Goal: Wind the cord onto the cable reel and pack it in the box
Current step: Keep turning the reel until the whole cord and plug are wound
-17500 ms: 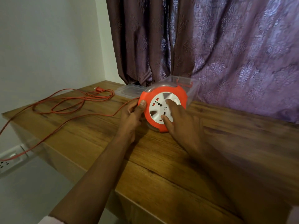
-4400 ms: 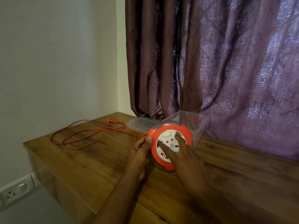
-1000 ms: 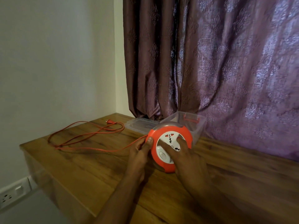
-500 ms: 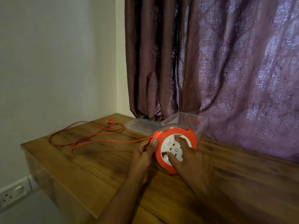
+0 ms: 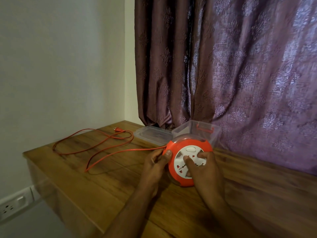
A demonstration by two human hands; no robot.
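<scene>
I see the purple curtain (image 5: 231,66) filling the back and right, with the plain wall (image 5: 60,57) to the left. Below them the wooden desk (image 5: 103,182) runs from the corner toward me. Both forearms reach in from the bottom edge, angled up toward the middle of the desk.

The clear plastic box (image 5: 195,129) sits at the back against the curtain, open, an orange latch on its far rim; its clear lid (image 5: 152,134) lies flat just to its left.

The cable reel (image 5: 187,158), orange with a white socket face, stands tilted on the desk just in front of the box, face turned toward me.

My left hand (image 5: 156,167) cups the reel's left edge, thumb pressed on the orange rim, its grip clenched on the reel. My right hand (image 5: 204,170) lies over the white face, fingers spread and bent, fingertips pressing on it; the grip is not closed around anything.

The orange cord (image 5: 109,148) leaves the reel's upper left by my thumb and trails in loose loops across the desk's left part, ending in the plug (image 5: 118,129) near the back corner.

A white wall socket (image 5: 13,206) shows at lower left, below the desk.
</scene>
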